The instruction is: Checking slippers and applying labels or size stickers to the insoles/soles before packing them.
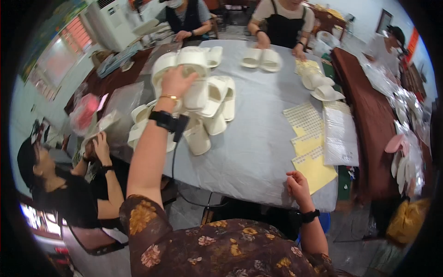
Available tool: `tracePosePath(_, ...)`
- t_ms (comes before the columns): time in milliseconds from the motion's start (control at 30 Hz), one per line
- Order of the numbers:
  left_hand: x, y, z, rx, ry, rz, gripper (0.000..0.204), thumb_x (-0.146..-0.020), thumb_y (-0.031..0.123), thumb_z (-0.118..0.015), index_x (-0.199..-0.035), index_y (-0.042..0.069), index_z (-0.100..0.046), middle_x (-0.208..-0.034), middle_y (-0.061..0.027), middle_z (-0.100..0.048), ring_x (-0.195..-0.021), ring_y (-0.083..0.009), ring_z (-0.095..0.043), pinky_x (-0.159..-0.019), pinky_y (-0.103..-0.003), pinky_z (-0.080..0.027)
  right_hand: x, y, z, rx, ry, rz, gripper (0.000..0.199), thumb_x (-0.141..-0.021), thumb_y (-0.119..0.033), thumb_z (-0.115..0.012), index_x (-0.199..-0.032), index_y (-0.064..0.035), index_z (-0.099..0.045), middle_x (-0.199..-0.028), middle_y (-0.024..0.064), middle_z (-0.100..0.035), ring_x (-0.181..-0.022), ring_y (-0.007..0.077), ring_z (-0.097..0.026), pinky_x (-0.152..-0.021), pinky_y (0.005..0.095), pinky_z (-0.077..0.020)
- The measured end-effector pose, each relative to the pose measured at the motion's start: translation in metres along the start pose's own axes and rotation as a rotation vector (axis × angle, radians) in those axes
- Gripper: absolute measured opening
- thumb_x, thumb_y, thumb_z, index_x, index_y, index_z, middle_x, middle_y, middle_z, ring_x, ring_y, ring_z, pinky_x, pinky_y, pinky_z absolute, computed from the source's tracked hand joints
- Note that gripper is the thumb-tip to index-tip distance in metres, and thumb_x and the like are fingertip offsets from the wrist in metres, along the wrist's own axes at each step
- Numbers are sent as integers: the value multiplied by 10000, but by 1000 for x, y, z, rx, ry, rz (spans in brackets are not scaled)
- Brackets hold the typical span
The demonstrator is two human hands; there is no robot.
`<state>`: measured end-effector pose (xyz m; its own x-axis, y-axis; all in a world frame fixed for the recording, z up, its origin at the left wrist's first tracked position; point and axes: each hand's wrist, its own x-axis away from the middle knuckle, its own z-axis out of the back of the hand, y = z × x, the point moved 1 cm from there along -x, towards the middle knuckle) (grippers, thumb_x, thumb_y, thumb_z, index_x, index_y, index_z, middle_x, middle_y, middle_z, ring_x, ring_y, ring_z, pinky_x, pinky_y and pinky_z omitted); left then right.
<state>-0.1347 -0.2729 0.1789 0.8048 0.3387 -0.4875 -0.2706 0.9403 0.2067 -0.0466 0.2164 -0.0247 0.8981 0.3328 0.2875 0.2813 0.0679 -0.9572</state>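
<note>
My left hand [177, 84] reaches far over the table, its fingers closed on a pair of cream slide slippers [197, 92] at the top of a heap. More slippers [198, 138] lie beneath and around this pair, some tilted on each other. Near the table's front right, my right hand [299, 187] is curled closed beside a yellow sticker sheet [318, 171]; whatever its fingers may hold is hidden. Other yellow sheets with rows of small labels [302, 119] lie just beyond.
A grey cloth covers the table [249, 152]. A stack of clear plastic bags [340, 138] lies at its right edge. Across the table, a person touches another slipper pair [261, 60]; more slippers [318, 83] sit at right. Another person [60, 184] works at the left.
</note>
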Motion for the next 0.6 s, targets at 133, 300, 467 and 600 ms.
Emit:
tracePosePath(133,12,-33,-31,109,-91,39,653,-818,511,-671,-1277,54,-593,-1279,-251,-580,-1246,-387,-491,-1078,-454,-340,1,-1,-5,17,69,-3,208,-935,-165,-575,-1072,-16,-622,-729,-4,-567,-574,66,-495,-487,233,-400)
tracePosePath(300,84,-1,-39,-228,213,-312,508,-862,279,-678,-1296,51,-546,-1431,-192,-427,-1312,-428,-377,-1104,-522,-297,17,-23,35,-131,86,92,224,-936,-197,-590,-1076,-27,-635,-701,-22,-544,-555,63,-503,-501,216,-413)
tracePosePath(467,157,25,-44,-86,143,-256,438,-880,213,-630,-1278,47,-548,-1438,-171,-430,-1347,-403,-354,-1108,-528,-293,33,-70,155,-16,587,334,142,-921,-112,-588,-1033,-38,-632,-766,-26,-580,-580,36,-500,-504,198,-407)
tracePosePath(600,214,37,-61,35,27,-229,415,-870,172,-617,-1255,29,-558,-1422,-174,-444,-1361,-396,-337,-1116,-537,-267,45,-84,264,-174,973,341,266,-861,-100,-609,-1111,-14,-584,-832,30,-598,-592,84,-540,-490,229,-439)
